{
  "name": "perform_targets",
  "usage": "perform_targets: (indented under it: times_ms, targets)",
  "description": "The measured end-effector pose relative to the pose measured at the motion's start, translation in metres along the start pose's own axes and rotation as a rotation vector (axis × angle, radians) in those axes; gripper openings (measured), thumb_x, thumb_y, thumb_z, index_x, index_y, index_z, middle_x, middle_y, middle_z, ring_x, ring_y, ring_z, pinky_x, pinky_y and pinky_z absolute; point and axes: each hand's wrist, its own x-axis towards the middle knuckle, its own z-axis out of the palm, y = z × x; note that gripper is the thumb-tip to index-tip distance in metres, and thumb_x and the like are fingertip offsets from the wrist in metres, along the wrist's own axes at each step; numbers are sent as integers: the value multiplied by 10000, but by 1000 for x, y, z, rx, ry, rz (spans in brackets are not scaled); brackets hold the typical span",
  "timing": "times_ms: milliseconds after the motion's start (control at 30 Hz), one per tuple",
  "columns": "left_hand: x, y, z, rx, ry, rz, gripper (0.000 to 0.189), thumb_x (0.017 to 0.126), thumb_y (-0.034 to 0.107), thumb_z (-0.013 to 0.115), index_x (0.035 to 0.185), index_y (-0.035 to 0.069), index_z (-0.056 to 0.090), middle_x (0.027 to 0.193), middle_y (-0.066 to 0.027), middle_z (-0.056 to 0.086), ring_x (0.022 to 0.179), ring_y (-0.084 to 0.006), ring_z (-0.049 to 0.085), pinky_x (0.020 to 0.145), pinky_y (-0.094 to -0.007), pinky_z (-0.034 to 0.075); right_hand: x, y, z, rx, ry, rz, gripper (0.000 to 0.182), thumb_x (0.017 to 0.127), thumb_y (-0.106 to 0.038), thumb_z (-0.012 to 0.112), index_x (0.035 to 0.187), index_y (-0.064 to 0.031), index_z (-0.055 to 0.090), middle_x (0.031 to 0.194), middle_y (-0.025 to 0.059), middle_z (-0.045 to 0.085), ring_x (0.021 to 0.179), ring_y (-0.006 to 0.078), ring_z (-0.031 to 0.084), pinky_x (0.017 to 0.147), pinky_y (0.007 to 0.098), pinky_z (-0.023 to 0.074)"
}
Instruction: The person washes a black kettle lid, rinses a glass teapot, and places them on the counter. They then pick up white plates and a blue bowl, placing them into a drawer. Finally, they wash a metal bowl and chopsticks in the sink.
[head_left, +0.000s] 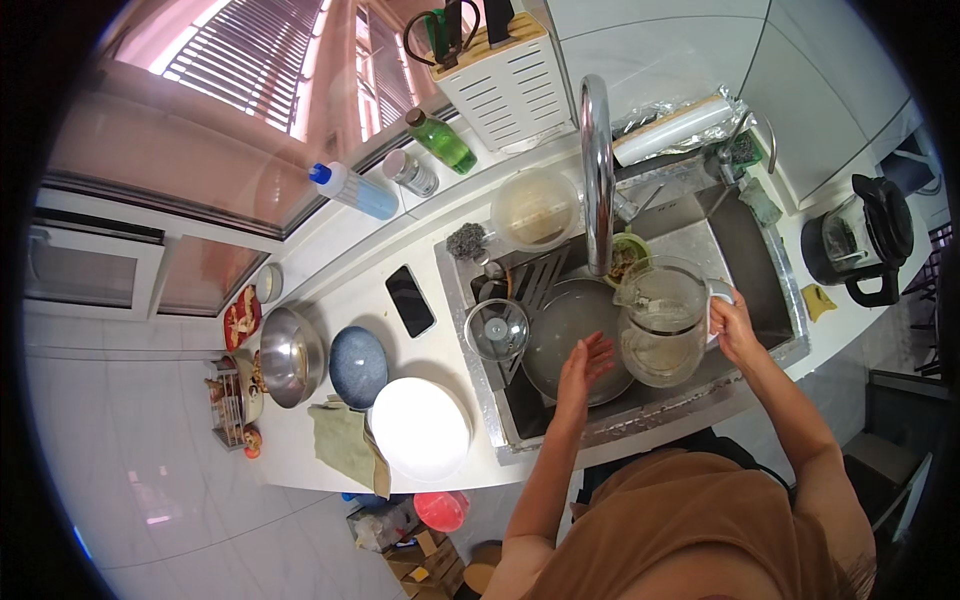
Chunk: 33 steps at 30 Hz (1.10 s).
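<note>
My right hand (731, 322) is closed around the white handle of a clear glass pitcher (664, 334), held over the sink. Left of the pitcher, my left hand (589, 364) is held out with its fingers apart and nothing in it. Beneath both lies a large round pan (574, 307) in the sink basin. A glass lid (496, 330) with a round knob rests at the sink's left edge. The chrome faucet (596, 180) arches above the basin. Behind the pitcher sits a green strainer (627, 259) holding food scraps.
The metal sink rim (799, 330) surrounds the basin. On the left counter are a smartphone (410, 301), a white bowl (421, 429), a blue plate (358, 367), a steel bowl (291, 358) and a green cloth (345, 442). A blender jug (859, 240) stands right; a cloudy plastic bowl (534, 208) lies behind.
</note>
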Motion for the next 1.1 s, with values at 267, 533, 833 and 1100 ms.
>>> perform_targets:
  times_ms: [267,533,833,1100]
  targets:
    - [2,7,9,-125,-30,129,641,1010,477,423,1446,10,366,1388,-169,491,1264,-256,499,1055,-385,401,-11,-14,42,-687,-76,-393,124,765,7,654,697,-39,561,594,-28,490,549,48,460,492,245,358]
    - [27,-19,-1,357,-146,138,438,904,215,647,1285,28,540,1147,-103,638,981,-207,635,810,-333,519,-29,-41,74,-1122,-311,-545,116,672,-24,668,680,-42,553,583,117,519,521,243,546,513,334,415]
    - [48,18,20,1264,121,198,342,756,299,754,980,46,701,848,-153,695,782,-303,678,704,-432,512,-34,-45,84,-1262,-372,-531,103,651,-59,662,670,-63,561,625,130,571,611,358,595,534,392,439]
    - [11,-35,2,1114,203,422,640,806,282,718,1355,67,468,1233,-190,597,1157,-388,541,938,-436,446,-32,-32,74,-1226,-265,-630,169,701,-127,716,659,-63,565,623,111,583,602,340,602,521,393,438]
